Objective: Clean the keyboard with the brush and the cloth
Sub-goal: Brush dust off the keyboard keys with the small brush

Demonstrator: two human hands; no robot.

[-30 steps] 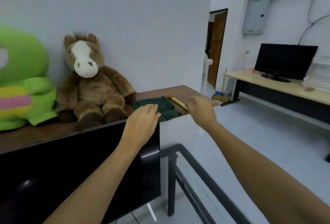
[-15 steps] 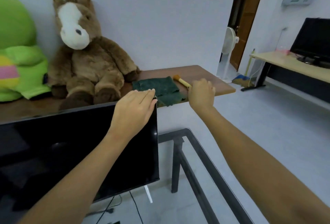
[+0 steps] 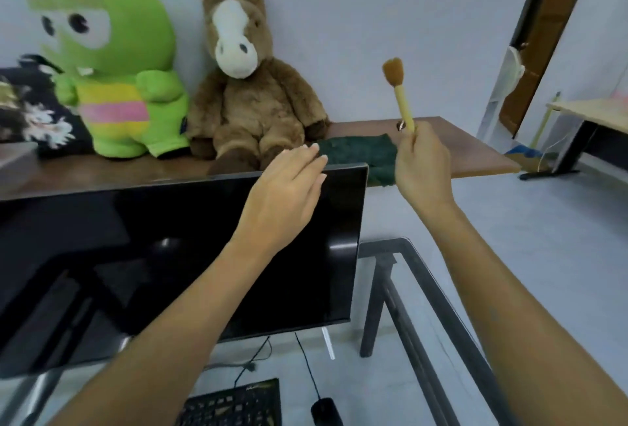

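The right hand [image 3: 421, 167] is raised above the far shelf with its fingers curled round the lower end of the brush [image 3: 400, 95], gripping the pale yellow handle so that the brush stands nearly upright. Its long axis runs from the fist up and a little to the left, and the tuft of brown bristles points toward the ceiling, well above the knuckles. The left hand [image 3: 285, 198] hangs in the air with its fingers straight and loosely together, holding nothing, the fingertips reaching over the top edge of the black monitor [image 3: 170, 255] that stands below and in front of it. Just beyond those fingertips, and between the two hands, the dark green cloth [image 3: 360, 153] lies flat on the brown wooden shelf [image 3: 469, 150], its near edge hidden behind the monitor's corner. To the left of the left hand, a brown plush horse [image 3: 244, 95] sits on the shelf against the wall, and a green plush toy [image 3: 112, 61] stands beside it farther left. Far below both hands, near the person's body, the black keyboard [image 3: 234, 405] lies on the glass desk [image 3: 424, 289], only its upper part showing, with a black mouse [image 3: 326, 412] just to its right.
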